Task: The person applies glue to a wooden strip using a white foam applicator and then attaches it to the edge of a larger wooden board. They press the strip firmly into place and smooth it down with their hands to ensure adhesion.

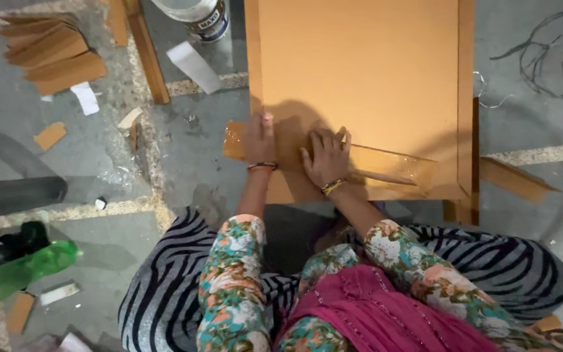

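Observation:
A large orange-brown board [366, 72] with raised wooden edges lies flat on the floor in front of me. Across its near part lies a long glossy brown strip [392, 166], wet-looking and shiny. My left hand [260, 140] presses flat on the strip's left end, which sticks out past the board's edge. My right hand [326, 156] presses down on the strip's middle, fingers spread. Both wrists wear bangles. Neither hand holds a tool.
A white adhesive tub [198, 16] stands at the board's far left corner. A wooden batten [148, 55] and stacked brown strips [50, 52] lie to the left. A green plastic bottle [14, 274] lies near my left knee. Wire [542, 45] and offcuts lie right.

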